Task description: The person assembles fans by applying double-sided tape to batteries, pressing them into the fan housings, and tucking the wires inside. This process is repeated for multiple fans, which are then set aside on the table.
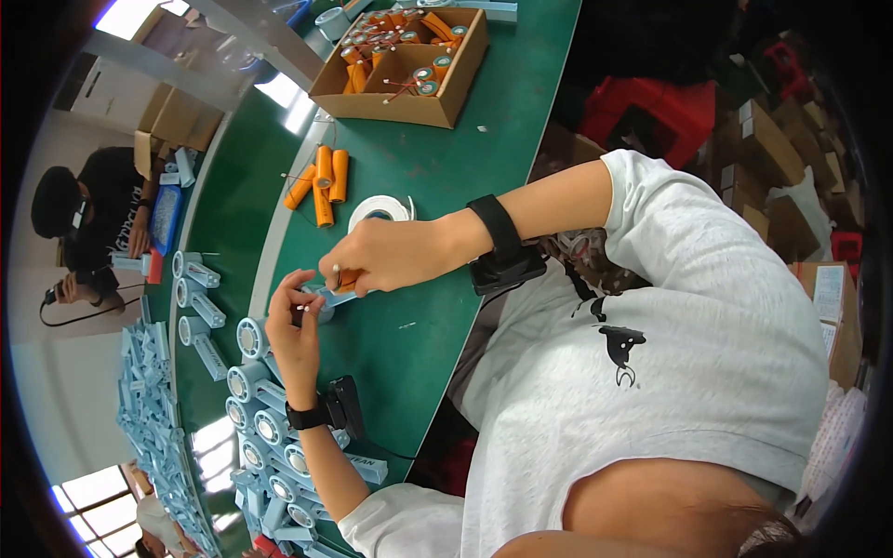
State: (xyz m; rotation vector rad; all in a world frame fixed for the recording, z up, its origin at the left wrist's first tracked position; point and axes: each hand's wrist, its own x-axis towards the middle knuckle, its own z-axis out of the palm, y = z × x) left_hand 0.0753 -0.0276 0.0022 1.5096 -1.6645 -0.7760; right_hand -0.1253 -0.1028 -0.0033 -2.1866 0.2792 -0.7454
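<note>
My left hand (294,327) has its fingers closed around a light-blue handheld fan body (340,298) above the green table. From the other side my right hand (383,257) reaches over it, fingers pinched on an orange cylindrical battery (348,279) at the blue part. A small white connector (337,269) shows by the right fingers. The fingers hide much of the fan body, and how far the battery sits inside it I cannot tell. Just behind my right hand lies a white ring-shaped roll (383,206), partly covered by the hand.
Several loose orange batteries (324,182) lie beyond the roll. A divided cardboard box (409,110) holds more wired batteries. Many light-blue fans (270,426) crowd the table beside my left forearm. Opposite, a co-worker (102,214) sits near a blue tray (166,219) and heaped blue parts (149,409).
</note>
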